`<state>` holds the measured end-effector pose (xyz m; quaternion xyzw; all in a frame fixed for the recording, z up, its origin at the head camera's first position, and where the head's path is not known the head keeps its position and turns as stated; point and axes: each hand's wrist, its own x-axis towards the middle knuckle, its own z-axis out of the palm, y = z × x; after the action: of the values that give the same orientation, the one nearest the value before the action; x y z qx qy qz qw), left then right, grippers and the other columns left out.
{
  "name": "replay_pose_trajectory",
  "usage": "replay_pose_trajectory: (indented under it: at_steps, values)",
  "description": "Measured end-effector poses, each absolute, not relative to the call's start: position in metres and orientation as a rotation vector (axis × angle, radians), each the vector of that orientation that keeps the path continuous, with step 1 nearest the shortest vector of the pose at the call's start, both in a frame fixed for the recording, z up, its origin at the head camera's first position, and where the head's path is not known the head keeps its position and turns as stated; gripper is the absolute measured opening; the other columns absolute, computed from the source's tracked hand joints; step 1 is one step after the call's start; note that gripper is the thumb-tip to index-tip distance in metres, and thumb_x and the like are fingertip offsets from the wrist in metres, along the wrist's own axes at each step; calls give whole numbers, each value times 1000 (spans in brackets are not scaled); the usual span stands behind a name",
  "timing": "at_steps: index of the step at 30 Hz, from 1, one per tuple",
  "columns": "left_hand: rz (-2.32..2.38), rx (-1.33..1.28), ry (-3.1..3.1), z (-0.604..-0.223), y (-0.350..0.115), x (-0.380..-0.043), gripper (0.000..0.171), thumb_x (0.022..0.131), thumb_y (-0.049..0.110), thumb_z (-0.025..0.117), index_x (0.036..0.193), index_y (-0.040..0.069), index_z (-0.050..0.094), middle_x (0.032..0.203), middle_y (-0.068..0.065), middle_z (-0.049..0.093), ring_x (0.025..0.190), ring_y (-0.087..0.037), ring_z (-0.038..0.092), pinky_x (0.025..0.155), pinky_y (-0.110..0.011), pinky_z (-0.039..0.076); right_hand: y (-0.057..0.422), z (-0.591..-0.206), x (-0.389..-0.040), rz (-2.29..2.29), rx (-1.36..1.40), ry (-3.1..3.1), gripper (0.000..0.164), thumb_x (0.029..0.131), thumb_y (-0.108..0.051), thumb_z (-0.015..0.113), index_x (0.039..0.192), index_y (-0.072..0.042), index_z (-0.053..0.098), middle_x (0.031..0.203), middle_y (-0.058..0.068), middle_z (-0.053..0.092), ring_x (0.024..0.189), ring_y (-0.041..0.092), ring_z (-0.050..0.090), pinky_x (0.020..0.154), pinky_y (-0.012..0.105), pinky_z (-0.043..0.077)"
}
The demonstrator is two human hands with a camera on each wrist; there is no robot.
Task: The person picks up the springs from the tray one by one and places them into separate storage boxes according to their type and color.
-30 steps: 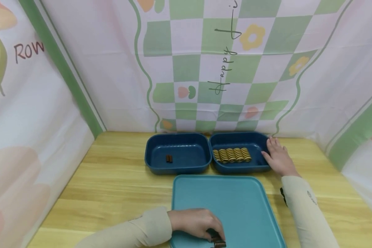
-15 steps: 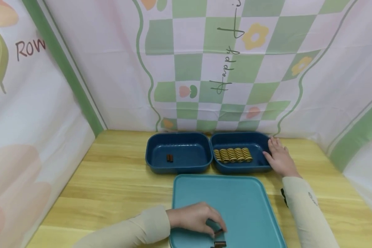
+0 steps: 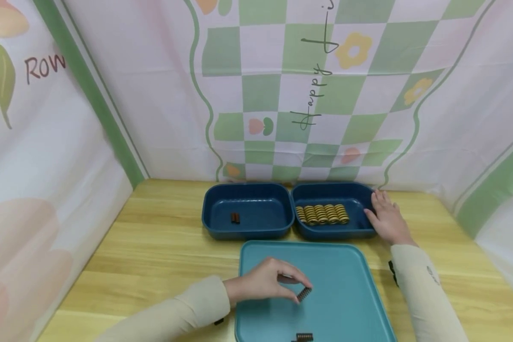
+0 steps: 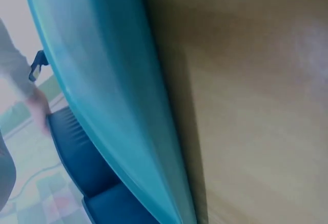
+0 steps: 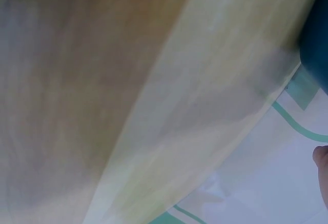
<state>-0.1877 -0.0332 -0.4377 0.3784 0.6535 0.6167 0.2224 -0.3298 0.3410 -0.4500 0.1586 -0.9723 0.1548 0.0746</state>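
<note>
In the head view my left hand (image 3: 269,281) pinches a small dark coil spring (image 3: 304,294) between thumb and fingertips, above the teal tray (image 3: 337,275). Another dark spring (image 3: 304,337) lies on the tray near the bottom edge of the view, partly cut off. My right hand (image 3: 391,221) rests with extended fingers on the right end of the right blue box (image 3: 333,234). Inside that box sit several gold coiled pieces (image 3: 321,214) in a row. Two small dark brown pieces (image 3: 235,218) stand in the left blue box (image 3: 248,234).
Both boxes stand side by side at the back of the wooden table (image 3: 171,256), behind the tray. A printed curtain (image 3: 166,118) hangs right behind them. In the left wrist view the tray rim (image 4: 128,147) stands in front of the boxes.
My left hand has lifted a dark spring off the tray and carried it up toward the boxes. Another spring stays on the tray. My right hand has kept its place on the box.
</note>
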Motion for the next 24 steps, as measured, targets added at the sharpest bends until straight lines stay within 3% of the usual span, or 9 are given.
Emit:
replay_pose_trajectory:
  at_steps: [7,13,18,24]
  values:
    - [1848,891,1789,-433,-39,-193,35,75,-8,74,109,-4,70,113,-14,67,103,-8,63,91,-36,50,342,-451,-330,463,476,-2913,64,105,-33,32,143,18,18,150,35,12,140,47,2,106,67,7]
    - [1946,806,1833,-430,-45,-201,36,76,-7,74,111,-4,68,112,-3,69,104,-13,64,91,-39,50,343,-452,-330,458,470,-2912,64,105,-33,31,143,17,19,150,35,13,140,47,3,107,66,8]
    - [2035,721,1791,-427,-49,-206,36,76,-11,72,111,-7,67,114,-14,67,104,-18,64,88,-42,52,341,-450,-329,461,463,-2922,63,105,-30,33,143,17,18,151,34,11,140,47,2,107,66,8]
    - [2105,627,1788,-423,-52,-211,36,76,-13,71,112,-9,66,114,-15,67,107,-20,63,91,-44,49,338,-449,-328,463,455,-2925,63,105,-29,34,144,16,16,152,32,7,140,46,2,107,66,8]
